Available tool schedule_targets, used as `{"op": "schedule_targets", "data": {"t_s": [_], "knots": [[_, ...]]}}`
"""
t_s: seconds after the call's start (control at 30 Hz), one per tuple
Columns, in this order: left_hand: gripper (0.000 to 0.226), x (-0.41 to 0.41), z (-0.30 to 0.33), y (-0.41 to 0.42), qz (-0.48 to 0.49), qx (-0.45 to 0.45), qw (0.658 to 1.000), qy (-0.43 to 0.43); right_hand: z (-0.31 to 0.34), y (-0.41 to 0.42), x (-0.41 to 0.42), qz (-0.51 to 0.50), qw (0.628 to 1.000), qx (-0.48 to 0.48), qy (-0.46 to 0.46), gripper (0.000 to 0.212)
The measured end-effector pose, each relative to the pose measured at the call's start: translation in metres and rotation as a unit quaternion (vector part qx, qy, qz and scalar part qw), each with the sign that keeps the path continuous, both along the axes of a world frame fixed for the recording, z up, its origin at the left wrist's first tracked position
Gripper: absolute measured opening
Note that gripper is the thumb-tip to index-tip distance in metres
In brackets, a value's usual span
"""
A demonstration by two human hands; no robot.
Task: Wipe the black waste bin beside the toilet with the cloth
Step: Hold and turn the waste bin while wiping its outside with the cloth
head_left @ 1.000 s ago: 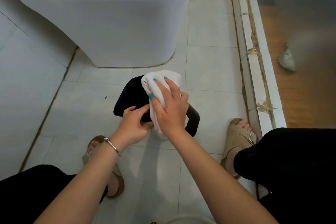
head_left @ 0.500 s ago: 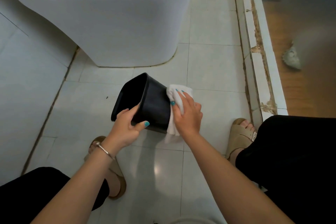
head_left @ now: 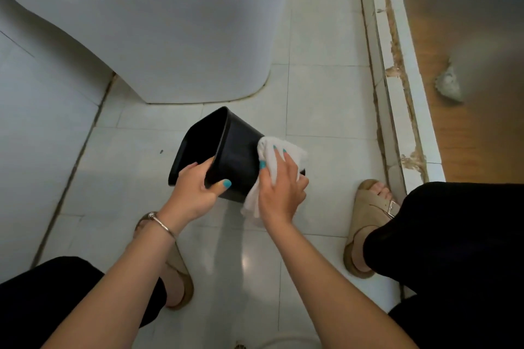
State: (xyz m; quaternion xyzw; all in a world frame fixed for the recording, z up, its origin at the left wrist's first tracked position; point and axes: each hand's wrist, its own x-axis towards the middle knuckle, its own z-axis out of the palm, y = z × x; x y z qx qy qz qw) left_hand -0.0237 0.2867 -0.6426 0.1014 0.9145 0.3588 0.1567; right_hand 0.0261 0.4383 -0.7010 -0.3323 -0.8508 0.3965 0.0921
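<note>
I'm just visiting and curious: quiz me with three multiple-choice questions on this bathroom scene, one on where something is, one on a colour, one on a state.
1. Where is the white cloth?
A. on the toilet lid
B. against the black waste bin's outer wall near its base
C. on the floor by a sandal

2. What colour is the nail polish?
A. red
B. teal
C. none

3. How is the bin held?
A. upright on the floor
B. upside down on the toilet
C. tipped on its side, opening toward the left

Answers: 1 B, the right hand presses the cloth on the bin there. 2 B, the left hand's thumbnail is plainly teal. 3 C, the left hand grips the rim and the dark opening faces left, before the toilet.
</note>
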Motion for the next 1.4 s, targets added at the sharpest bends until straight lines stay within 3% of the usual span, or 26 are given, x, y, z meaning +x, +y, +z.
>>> {"op": "schedule_targets", "data": {"t_s": [0.1,0.2,0.37,0.53,0.83,1.03,1.1,1.2,1.27,1.4], "knots": [[0.021,0.002,0.005,-0.003,0.018,0.041,0.999,-0.019,0.023,-0.027,0.001,0.106,0.987,0.076,0.096,0.049],[0.02,0.007,0.005,-0.009,0.032,0.083,0.994,-0.065,0.026,-0.039,0.005,0.193,0.959,0.124,0.167,0.047],[0.029,0.011,0.005,-0.01,0.035,0.14,0.988,-0.057,0.0,-0.004,0.001,0.276,0.906,0.216,0.236,0.044],[0.025,0.01,0.001,-0.022,0.058,0.122,0.99,-0.044,-0.029,0.022,0.008,0.307,0.884,0.262,0.234,0.052],[0.038,0.0,0.0,-0.029,0.038,0.09,0.993,-0.063,-0.051,0.076,0.039,0.263,0.917,0.274,0.119,0.047],[0.032,-0.01,0.002,-0.032,0.0,0.091,0.994,-0.052,-0.059,0.121,0.053,0.185,0.959,0.21,-0.052,0.05],[0.031,-0.014,0.005,-0.035,-0.027,0.069,0.996,-0.052,-0.057,0.126,0.05,0.12,0.98,0.156,-0.042,0.048],[0.028,-0.022,0.01,-0.036,-0.069,0.011,0.996,-0.054,-0.035,0.123,0.028,0.037,0.999,-0.022,0.03,0.046],[0.029,-0.025,0.012,-0.037,-0.081,-0.024,0.994,-0.063,-0.015,0.112,0.015,0.075,0.993,-0.062,0.065,0.046],[0.028,-0.026,0.016,-0.034,-0.11,-0.071,0.989,-0.068,0.014,0.081,0.007,0.245,0.96,0.0,0.138,0.05]]}}
